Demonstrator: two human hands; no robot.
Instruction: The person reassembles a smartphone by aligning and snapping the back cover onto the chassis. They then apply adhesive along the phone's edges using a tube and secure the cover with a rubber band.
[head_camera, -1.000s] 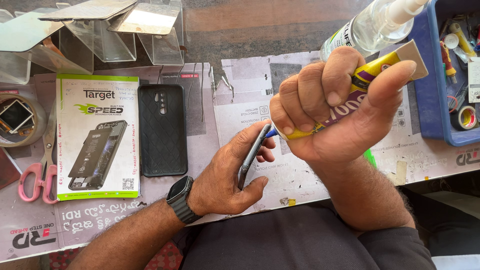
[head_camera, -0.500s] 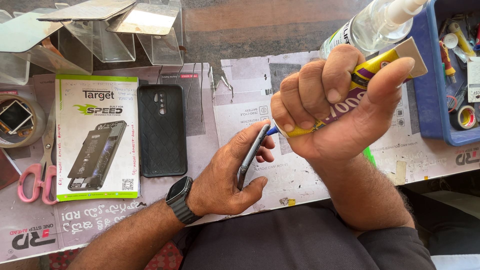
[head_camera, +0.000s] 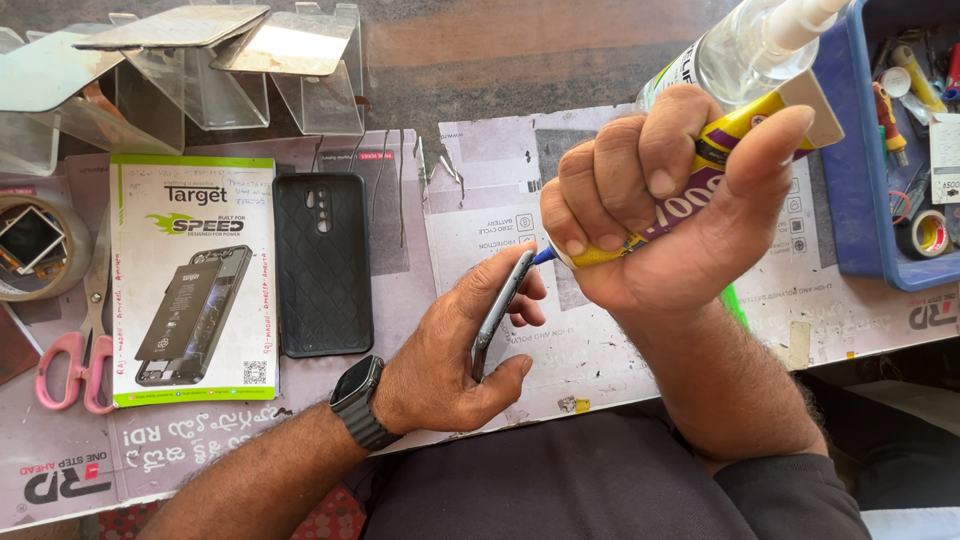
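Phone (head_camera: 500, 305) at centre frame, held edge-up in our left hand (head_camera: 450, 365) — a thin grey slab. Our right hand (head_camera: 665, 210) is clenched around a yellow glue tube (head_camera: 700, 170), its blue nozzle (head_camera: 545, 255) touching the phone's upper edge. Squeezing too hard, we judge, could flood the seam — or drip onto the printed mat (head_camera: 600, 340) below.

A black phone case (head_camera: 323, 262) lies beside a white-green box (head_camera: 195, 278), with pink-handled scissors (head_camera: 80, 340) farther left.
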